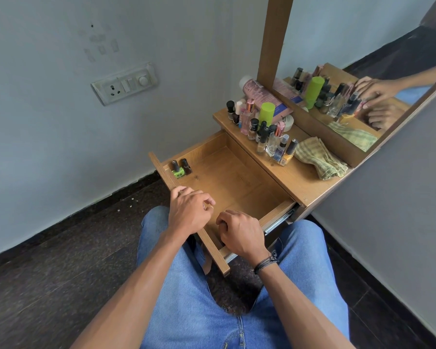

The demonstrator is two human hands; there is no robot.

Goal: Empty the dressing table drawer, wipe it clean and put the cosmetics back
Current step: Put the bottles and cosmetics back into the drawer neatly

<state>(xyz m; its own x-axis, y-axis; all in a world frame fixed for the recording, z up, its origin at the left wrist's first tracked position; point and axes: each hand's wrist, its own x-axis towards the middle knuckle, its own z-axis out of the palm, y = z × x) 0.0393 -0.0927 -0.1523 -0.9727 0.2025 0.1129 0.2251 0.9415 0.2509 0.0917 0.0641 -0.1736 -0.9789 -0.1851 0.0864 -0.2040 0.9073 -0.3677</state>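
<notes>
The wooden drawer (237,177) of the dressing table stands pulled out over my lap. Its floor is bare except for a green nail polish bottle (178,170) and a dark one (186,166) lying in the far left corner. My left hand (189,210) rests on the top edge of the drawer front with its fingers loosely curled and holds nothing. My right hand (242,233) hangs over the drawer's near right corner with its fingers curled under; nothing shows in it. Several cosmetics bottles (262,129) stand crowded on the table top, beside a yellow checked cloth (317,157).
A mirror (363,71) in a wooden frame leans behind the table top and reflects the bottles and a hand. A pink tube (259,93) lies against the frame. On the wall to the left sits a switchboard (125,83). My knees in blue jeans are under the drawer.
</notes>
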